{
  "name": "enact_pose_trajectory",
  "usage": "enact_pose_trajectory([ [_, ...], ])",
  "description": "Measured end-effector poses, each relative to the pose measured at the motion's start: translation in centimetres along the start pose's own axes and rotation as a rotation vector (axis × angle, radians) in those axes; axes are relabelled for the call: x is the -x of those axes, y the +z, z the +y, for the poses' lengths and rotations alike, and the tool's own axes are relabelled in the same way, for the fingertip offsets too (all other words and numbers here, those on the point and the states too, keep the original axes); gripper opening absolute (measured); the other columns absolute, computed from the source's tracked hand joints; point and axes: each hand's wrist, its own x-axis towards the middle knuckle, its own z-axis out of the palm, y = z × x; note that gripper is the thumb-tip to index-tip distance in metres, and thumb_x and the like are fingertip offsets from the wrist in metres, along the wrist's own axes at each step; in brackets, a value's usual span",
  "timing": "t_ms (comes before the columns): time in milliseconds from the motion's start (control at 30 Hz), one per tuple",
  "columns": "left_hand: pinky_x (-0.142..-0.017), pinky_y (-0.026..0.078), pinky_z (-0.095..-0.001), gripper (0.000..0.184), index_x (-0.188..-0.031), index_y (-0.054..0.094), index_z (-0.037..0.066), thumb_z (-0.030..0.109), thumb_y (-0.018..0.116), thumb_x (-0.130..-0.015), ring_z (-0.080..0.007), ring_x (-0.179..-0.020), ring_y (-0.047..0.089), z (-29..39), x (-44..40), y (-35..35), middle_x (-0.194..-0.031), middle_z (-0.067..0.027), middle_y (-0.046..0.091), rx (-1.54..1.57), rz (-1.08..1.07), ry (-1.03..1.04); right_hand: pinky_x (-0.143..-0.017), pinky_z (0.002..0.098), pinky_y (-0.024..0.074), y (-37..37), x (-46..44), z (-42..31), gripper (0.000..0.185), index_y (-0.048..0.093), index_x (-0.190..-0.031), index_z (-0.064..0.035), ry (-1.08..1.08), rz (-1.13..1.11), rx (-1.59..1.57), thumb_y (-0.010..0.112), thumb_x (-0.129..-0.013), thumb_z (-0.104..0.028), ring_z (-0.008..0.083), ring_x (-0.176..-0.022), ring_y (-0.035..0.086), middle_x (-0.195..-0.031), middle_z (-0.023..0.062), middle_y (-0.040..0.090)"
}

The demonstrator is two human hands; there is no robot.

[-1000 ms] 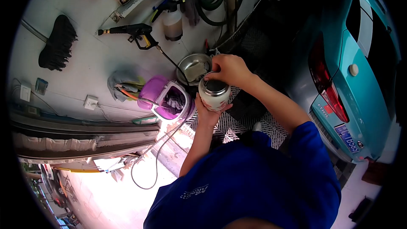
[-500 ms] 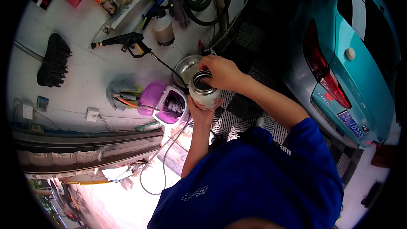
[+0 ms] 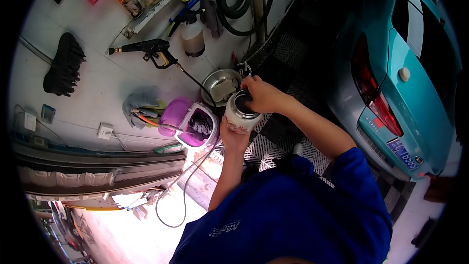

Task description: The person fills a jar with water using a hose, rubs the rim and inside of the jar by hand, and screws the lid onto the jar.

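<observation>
A whitish jar [image 3: 240,123] with a shiny metal rim and a reddish pattern on its side is tilted, its wide mouth facing me. My left hand [image 3: 233,138] is wrapped around its lower part. At the mouth, my right hand [image 3: 265,97] has curled fingers over the rim and partly inside. The inside is dark, and whatever those fingers grip is hidden. Just behind the jar, a metal bowl [image 3: 209,82] holds a pale block-like thing.
Left of my hands is a purple-and-white bucket [image 3: 177,112] with dark cloth inside. A pressure washer gun [image 3: 155,49], spray bottle [image 3: 193,39], brush [image 3: 64,66] and coiled hose [image 3: 234,7] are along the wall. A teal car [image 3: 386,102] stands at right on dark floor tiles.
The jar and both hands have shifted slightly right and down in view, uncovering more of the metal bowl. My right hand stays at the jar's mouth; the camera view has shifted a little.
</observation>
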Motion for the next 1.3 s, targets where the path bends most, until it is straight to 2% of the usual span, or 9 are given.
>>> enact_pose_trajectory([
  [100, -0.107, 0.023, -0.0705, 0.07, -0.146, 0.033, 0.011, 0.06, 0.03, -0.097, -0.0408, -0.136, 0.035, -0.2, -0.7, -0.8, -0.148, -0.0166, 0.037, 0.218, 0.14, 0.036, -0.08, 0.0379, 0.0518, -0.1, -0.2, 0.3, 0.036, 0.064, -0.104, -0.0024, 0.08, -0.168, -0.031, 0.063, -0.068, -0.002, 0.0345, -0.091, 0.065, -0.097, 0.0168, 0.067],
  [233, -0.106, 0.022, -0.0725, 0.071, -0.147, 0.032, 0.013, 0.062, 0.029, -0.096, -0.0422, -0.137, 0.033, -0.2, -0.3, 0.2, -0.148, -0.0167, 0.037, 0.167, 0.069, 0.004, -0.078, 0.0376, 0.0528, -0.3, -0.9, 0.5, 0.034, 0.069, -0.1, -0.0002, 0.026, -0.227, 0.0, 0.062, -0.066, -0.002, 0.0344, -0.089, 0.067, -0.092, 0.0205, 0.069],
  [300, -0.105, 0.02, -0.0748, 0.071, -0.147, 0.03, 0.015, 0.064, 0.028, -0.095, -0.0441, -0.137, 0.03, 0.5, 0.1, 1.1, -0.149, -0.0168, 0.036, 0.203, 0.059, -0.218, -0.078, 0.0375, 0.0527, -1.0, -0.9, 0.0, 0.035, 0.069, -0.1, -0.0004, -0.002, -0.27, 0.012, 0.062, -0.066, -0.002, 0.0339, -0.09, 0.067, -0.093, 0.0198, 0.069],
  [467, -0.095, 0.039, -0.0703, 0.077, -0.146, 0.033, 0.017, 0.071, 0.025, -0.092, -0.0455, -0.128, 0.044, 0.4, -0.6, -1.0, -0.146, -0.0167, 0.04, 0.084, -0.066, -0.258, -0.081, 0.0371, 0.0524, -2.1, -0.3, -0.5, 0.037, 0.067, -0.109, -0.0021, -0.061, -0.295, -0.153, 0.07, -0.074, -0.015, 0.0309, -0.092, 0.068, -0.097, 0.0163, 0.07],
  [500, -0.094, 0.043, -0.0684, 0.077, -0.145, 0.035, 0.017, 0.071, 0.026, -0.091, -0.0441, -0.126, 0.047, 0.3, -0.3, -0.7, -0.144, -0.0163, 0.042, 0.103, -0.05, -0.248, -0.079, 0.037, 0.0529, -2.0, 0.0, -0.9, 0.045, 0.067, -0.112, -0.0058, -0.092, -0.24, -0.105, 0.076, -0.075, -0.03, 0.03, -0.089, 0.068, -0.098, 0.0139, 0.07],
  [667, -0.097, 0.042, -0.0665, 0.075, -0.141, 0.04, 0.016, 0.071, 0.027, -0.091, -0.0363, -0.123, 0.052, -0.3, 0.0, 1.1, -0.139, -0.014, 0.048, 0.053, 0.079, -0.206, -0.073, 0.0371, 0.0533, -2.0, 0.7, -2.3, 0.05, 0.07, -0.109, -0.0138, -0.03, -0.15, 0.129, 0.077, -0.07, -0.045, 0.0287, -0.084, 0.069, -0.095, 0.0095, 0.071],
  [933, -0.101, 0.042, -0.0583, 0.069, -0.141, 0.039, 0.015, 0.065, 0.028, -0.094, -0.0367, -0.125, 0.049, -1.1, 0.2, 0.1, -0.139, -0.0138, 0.047, -0.053, 0.154, -0.194, -0.075, 0.0389, 0.0529, -0.4, 0.3, -1.1, 0.025, 0.072, -0.103, -0.0112, 0.028, -0.013, 0.085, 0.064, -0.083, -0.021, 0.0313, -0.083, 0.068, -0.092, 0.0136, 0.07],
  [1067, -0.1, 0.042, -0.06, 0.065, -0.139, 0.041, 0.014, 0.061, 0.031, -0.095, -0.0373, -0.124, 0.049, -0.7, 0.0, 0.0, -0.137, -0.0139, 0.048, -0.032, 0.179, -0.155, -0.085, 0.037, 0.0512, 0.3, 0.8, 0.3, 0.036, 0.067, -0.11, -0.0016, -0.011, 0.04, -0.121, 0.056, -0.076, -0.002, 0.0349, -0.095, 0.066, -0.103, 0.0206, 0.067],
  [1300, -0.099, 0.04, -0.0663, 0.059, -0.138, 0.042, 0.012, 0.053, 0.033, -0.096, -0.0395, -0.123, 0.05, -0.2, 0.3, 0.4, -0.136, -0.0155, 0.049, 0.097, 0.053, -0.179, -0.086, 0.0383, 0.0506, 0.4, 0.9, 1.3, 0.037, 0.064, -0.109, 0.0001, 0.004, -0.031, -0.18, 0.059, -0.072, -0.001, 0.0353, -0.094, 0.066, -0.1, 0.0202, 0.068],
])
